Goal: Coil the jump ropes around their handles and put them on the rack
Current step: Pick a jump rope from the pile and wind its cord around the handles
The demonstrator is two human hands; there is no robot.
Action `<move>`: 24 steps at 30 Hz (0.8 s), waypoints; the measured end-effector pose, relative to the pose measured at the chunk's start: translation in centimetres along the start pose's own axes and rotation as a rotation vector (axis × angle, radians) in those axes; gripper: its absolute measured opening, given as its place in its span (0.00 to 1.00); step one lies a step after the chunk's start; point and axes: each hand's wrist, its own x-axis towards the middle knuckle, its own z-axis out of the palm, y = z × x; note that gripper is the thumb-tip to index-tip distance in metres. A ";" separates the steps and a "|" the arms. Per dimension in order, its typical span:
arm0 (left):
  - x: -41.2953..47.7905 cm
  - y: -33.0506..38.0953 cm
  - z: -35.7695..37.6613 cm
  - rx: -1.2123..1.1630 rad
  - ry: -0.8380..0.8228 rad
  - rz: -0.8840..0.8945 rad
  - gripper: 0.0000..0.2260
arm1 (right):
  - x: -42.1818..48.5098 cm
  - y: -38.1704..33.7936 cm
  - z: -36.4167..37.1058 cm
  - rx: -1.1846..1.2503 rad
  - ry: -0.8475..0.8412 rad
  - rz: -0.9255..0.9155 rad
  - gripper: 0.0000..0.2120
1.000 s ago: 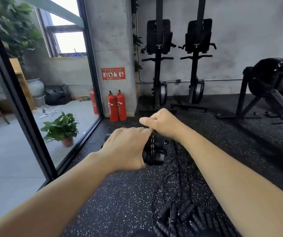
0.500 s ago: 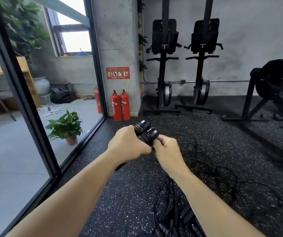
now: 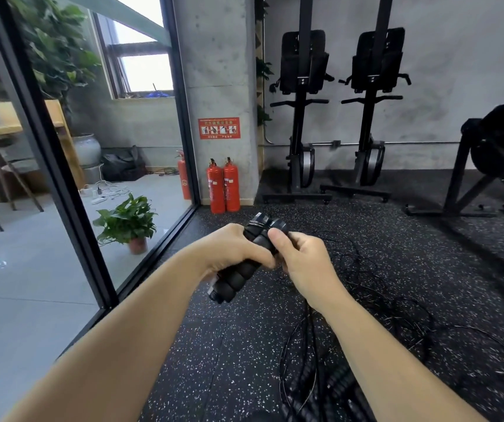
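**Two black handles held together over the gym floor**

The person's left hand point(image 3: 232, 252) is wrapped tight around a pair of black jump rope handles point(image 3: 236, 278). The handles lie side by side and tilt up and away, with their capped ends poking out above the knuckles and their lower ends sticking out below the palm. The right hand point(image 3: 304, 261) is just beside it, with the thumb pressed on the upper part of the handles and the fingers curled in behind them, so both hands are clamped on the same pair.

Thin black cord point(image 3: 369, 287) lies in loose tangled loops across the speckled rubber floor point(image 3: 214, 345) under and to the right of the hands. More ribbed black handles point(image 3: 334, 388) lie on the floor under the right forearm.

Two red fire extinguishers point(image 3: 223, 185) stand against the concrete pillar, and a potted plant point(image 3: 126, 220) sits beyond the glass.
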 end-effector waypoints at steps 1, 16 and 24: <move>-0.1 -0.2 -0.4 -0.081 -0.077 -0.010 0.13 | 0.0 0.1 -0.2 -0.002 0.004 -0.001 0.18; 1.2 -0.8 2.2 -0.182 0.131 -0.024 0.14 | 0.2 -0.2 -1.2 -0.154 -0.026 0.072 0.20; 1.9 -1.1 0.8 0.170 0.419 -0.063 0.21 | -1.1 -2.5 -1.6 -0.964 -0.013 -0.019 0.21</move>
